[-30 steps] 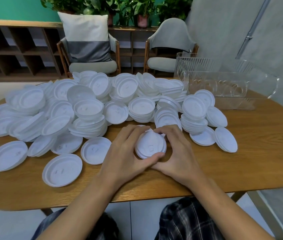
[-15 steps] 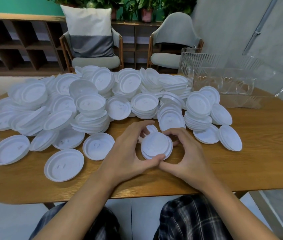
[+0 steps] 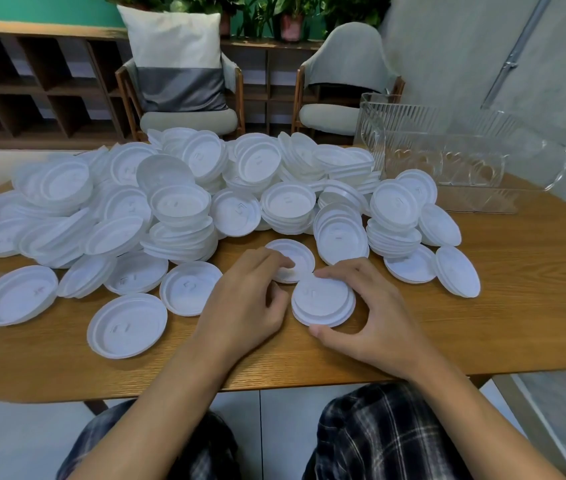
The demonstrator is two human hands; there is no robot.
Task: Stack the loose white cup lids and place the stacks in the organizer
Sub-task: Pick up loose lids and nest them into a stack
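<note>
1. While most lids lie loose, the clear organizer (image 3: 465, 168) stands at the table's (image 3: 517, 289) far right corner; only its own ribbed walls show through.
2. Lid pile (image 3: 177, 209) covers the left and far side. Bare wood along the near edge and right end.
3. Left hand (image 3: 243, 299) curls its fingertips onto a single lid (image 3: 295, 251). Right hand (image 3: 378, 317) grips a small stack (image 3: 323, 299) between thumb and fingers, mid-table toward the near edge.

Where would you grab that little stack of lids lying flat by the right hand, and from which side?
By its rim, from above. The small stack lies flat on the table, thin and round, so opposite edges are the likely purchase: thumb near, fingers far, as the right hand brackets it.
</note>
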